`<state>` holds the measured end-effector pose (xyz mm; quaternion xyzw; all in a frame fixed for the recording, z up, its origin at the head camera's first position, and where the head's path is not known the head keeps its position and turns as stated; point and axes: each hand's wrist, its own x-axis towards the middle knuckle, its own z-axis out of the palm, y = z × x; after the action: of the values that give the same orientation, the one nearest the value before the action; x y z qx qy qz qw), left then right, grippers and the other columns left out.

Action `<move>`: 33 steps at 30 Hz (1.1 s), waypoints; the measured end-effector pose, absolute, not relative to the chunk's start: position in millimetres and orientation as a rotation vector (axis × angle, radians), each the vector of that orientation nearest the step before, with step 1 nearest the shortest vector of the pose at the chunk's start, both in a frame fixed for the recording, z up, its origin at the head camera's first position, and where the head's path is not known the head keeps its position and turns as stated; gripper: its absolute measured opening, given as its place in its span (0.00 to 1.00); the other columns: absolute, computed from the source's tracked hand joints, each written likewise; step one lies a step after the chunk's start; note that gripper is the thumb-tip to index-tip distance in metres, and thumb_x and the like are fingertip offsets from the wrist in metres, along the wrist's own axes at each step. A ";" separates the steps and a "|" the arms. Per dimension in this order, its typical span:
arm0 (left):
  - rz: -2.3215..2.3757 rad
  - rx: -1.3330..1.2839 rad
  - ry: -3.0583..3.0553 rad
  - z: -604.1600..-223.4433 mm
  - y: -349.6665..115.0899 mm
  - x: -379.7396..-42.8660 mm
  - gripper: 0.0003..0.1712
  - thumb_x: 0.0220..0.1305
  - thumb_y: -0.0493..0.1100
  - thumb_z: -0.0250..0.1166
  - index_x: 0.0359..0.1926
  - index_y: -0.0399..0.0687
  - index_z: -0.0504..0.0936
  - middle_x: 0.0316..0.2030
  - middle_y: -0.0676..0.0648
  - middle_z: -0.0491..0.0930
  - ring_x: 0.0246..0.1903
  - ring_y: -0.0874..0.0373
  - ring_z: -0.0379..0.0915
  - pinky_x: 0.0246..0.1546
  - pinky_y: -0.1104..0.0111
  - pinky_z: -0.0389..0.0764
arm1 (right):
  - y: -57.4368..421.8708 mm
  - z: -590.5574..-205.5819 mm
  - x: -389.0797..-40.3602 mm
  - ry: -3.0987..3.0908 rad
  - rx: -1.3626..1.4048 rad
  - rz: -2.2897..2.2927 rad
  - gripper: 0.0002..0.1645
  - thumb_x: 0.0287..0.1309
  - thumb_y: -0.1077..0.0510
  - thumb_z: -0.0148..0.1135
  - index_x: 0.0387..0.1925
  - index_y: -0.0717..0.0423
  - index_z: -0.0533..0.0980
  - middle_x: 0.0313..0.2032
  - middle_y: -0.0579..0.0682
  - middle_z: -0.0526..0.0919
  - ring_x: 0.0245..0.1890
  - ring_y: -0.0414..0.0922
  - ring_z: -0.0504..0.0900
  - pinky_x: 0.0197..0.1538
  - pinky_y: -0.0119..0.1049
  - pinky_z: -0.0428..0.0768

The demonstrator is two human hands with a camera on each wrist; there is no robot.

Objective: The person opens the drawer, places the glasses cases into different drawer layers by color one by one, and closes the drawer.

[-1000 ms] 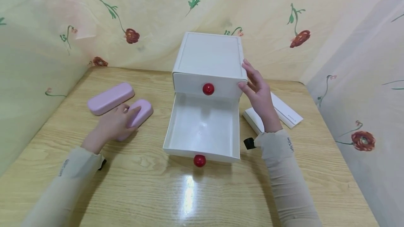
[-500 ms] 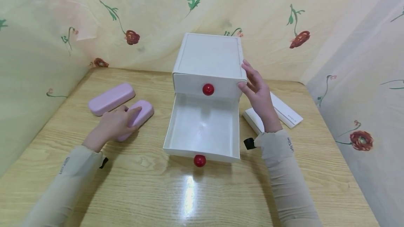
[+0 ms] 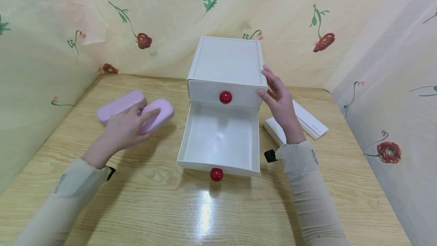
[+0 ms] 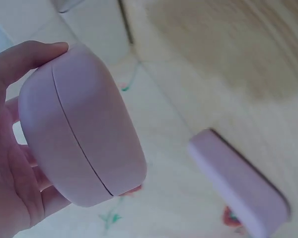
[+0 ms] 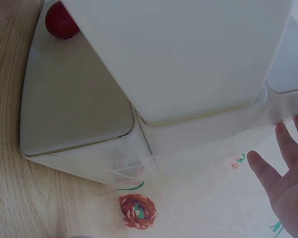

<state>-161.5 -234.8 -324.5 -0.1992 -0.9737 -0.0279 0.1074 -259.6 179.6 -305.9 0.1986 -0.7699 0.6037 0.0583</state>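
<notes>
Cases [image 3: 156, 120] r lilac, drawer unit [image 3: 228, 60] wht, knobs [image 3: 225, 97] red, cloth [image 3: 177, 22] cream w/ red flwrs [image 3: 144, 41].

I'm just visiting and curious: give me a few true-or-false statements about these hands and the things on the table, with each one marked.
1. The left hand grips a purple case. True.
2. The right hand holds a red knob. False: it is at the right side of the cabinet.
3. The lower drawer is shut. False: it is pulled out.
4. A second purple case lies on the table. True.
</notes>
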 end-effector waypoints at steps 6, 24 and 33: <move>-0.034 -0.681 -2.664 -312.7 -226.1 -152.2 0.39 0.43 0.47 0.76 0.60 0.59 0.74 0.47 0.32 0.75 0.32 0.38 0.78 0.14 0.55 0.73 | 179.4 -306.4 -260.2 -2.332 0.604 1.825 0.34 0.65 0.53 0.60 0.70 0.41 0.63 0.74 0.35 0.56 0.75 0.47 0.56 0.72 0.61 0.57; 0.017 -0.880 -2.319 -275.8 -200.8 -120.2 0.40 0.38 0.46 0.78 0.58 0.57 0.75 0.45 0.33 0.78 0.32 0.39 0.79 0.12 0.58 0.73 | 179.3 -306.5 -259.6 -2.310 0.609 1.854 0.33 0.66 0.58 0.58 0.70 0.45 0.63 0.74 0.36 0.56 0.75 0.47 0.56 0.73 0.60 0.56; 0.008 -0.974 -2.270 -264.1 -179.0 -110.3 0.43 0.36 0.46 0.79 0.60 0.58 0.75 0.47 0.35 0.78 0.36 0.40 0.78 0.12 0.60 0.74 | 178.6 -307.3 -260.1 -2.291 0.626 1.858 0.32 0.66 0.59 0.58 0.70 0.46 0.63 0.74 0.37 0.56 0.75 0.47 0.56 0.73 0.61 0.56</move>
<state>-110.3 -179.0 -264.1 -0.3724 -0.8677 0.0029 0.3292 -260.1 178.6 -307.3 0.2072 -0.7583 0.6149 0.0628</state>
